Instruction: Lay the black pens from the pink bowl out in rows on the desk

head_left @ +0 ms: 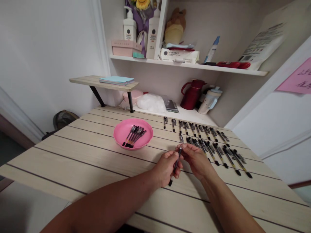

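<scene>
The pen [176, 164] is between the hands, above the tabletop [97, 155], long axis near to far, tip far. The left hand [166, 166], nearer its barrel, grasps it; the right hand [196, 159] has bent fingers beside the tip, their grip unclear. Pink bowl [146, 129] left; other pens [213, 154] right.

Cannot make out small print [130, 32] on pump bottle [130, 27], white packet [179, 55], leaning bag [263, 47]; nor cut-off handwriting [305, 77] on pink note [293, 83].
</scene>
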`<control>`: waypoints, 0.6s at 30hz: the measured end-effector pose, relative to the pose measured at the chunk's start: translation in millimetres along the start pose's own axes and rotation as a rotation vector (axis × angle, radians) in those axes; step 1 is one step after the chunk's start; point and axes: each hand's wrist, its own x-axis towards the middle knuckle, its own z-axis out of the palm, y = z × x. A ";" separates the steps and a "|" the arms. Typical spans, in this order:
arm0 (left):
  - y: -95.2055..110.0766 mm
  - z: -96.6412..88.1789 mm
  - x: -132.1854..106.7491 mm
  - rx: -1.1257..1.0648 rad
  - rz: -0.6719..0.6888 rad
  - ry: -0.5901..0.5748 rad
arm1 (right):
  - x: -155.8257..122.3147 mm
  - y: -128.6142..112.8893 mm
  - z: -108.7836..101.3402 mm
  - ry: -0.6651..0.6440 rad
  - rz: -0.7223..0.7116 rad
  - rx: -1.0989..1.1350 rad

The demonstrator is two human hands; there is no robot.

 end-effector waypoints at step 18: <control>2.7 2.5 -4.5 0.013 -0.081 -0.015 | 17.5 -4.4 -28.8 0.258 -0.173 0.090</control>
